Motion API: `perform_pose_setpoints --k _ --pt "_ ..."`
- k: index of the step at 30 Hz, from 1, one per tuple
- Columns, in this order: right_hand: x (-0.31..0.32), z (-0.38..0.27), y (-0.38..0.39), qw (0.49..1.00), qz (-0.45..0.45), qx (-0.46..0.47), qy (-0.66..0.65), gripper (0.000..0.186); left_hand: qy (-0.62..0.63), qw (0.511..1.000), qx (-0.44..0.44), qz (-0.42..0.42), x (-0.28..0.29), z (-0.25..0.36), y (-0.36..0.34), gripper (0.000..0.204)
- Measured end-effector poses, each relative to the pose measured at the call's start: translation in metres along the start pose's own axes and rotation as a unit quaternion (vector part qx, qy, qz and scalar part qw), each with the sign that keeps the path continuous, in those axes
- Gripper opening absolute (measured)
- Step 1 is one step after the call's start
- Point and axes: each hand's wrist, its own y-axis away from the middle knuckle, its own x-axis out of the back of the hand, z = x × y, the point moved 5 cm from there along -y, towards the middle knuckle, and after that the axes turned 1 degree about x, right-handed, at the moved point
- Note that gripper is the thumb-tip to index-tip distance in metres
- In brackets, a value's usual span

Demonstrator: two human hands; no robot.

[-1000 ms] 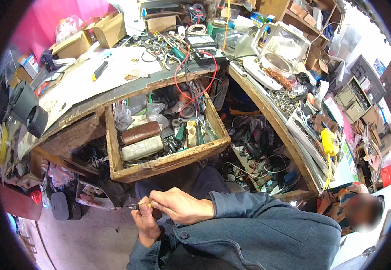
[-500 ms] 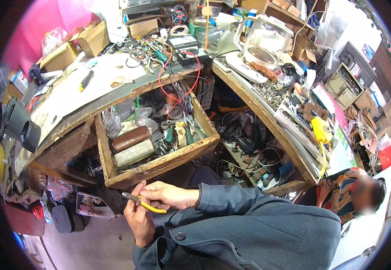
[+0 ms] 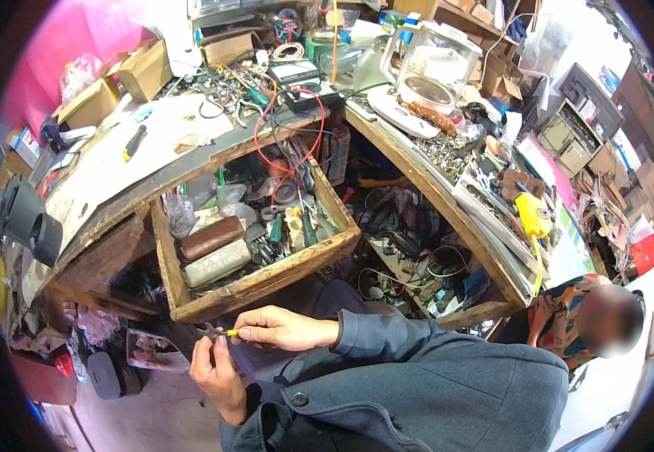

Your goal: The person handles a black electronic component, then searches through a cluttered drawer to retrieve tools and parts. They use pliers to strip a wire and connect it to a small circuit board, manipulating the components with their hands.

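Observation:
My right hand (image 3: 285,328) is closed round the yellow handles of a pair of pliers (image 3: 232,332), whose dark metal jaws point left. Just below the jaws is my left hand (image 3: 220,379), its fingertips drawn together beside the metal. Whatever those fingertips pinch is too small to make out. Both hands are held low, in front of an open wooden drawer (image 3: 266,275). Inside the drawer lie a brown case (image 3: 212,238), a pale case (image 3: 218,261), green-handled screwdrivers (image 3: 308,228) and plastic bags (image 3: 180,216).
A screwdriver (image 3: 135,143) lies on the white-covered bench (image 3: 105,177). Red cable (image 3: 257,135) loops over the drawer's back. To the right are a glass jug (image 3: 436,68), a yellow tape measure (image 3: 532,215) and an open compartment of cables (image 3: 402,226). Another person (image 3: 564,324) is at the right.
The pliers have turned so their handles lie more within my right hand. My left hand has moved slightly left and down, its fingers now below the jaws. The view has shifted a little.

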Motion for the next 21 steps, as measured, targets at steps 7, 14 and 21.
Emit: perform_pose_setpoints --k 7,14,21 --pt "-0.009 -0.054 0.018 0.868 0.098 0.172 0.456 0.018 0.319 0.923 0.177 -0.121 -0.013 -0.01 0.01 0.014" --pt "-0.04 -0.079 0.038 0.745 0.083 0.313 0.584 0.033 0.221 0.962 0.093 -0.13 -0.013 0.01 0.022 0.052" --pt "-0.043 -0.076 0.042 0.822 0.061 0.279 0.493 0.019 0.198 0.975 0.053 -0.089 -0.013 0.013 0.032 0.061"
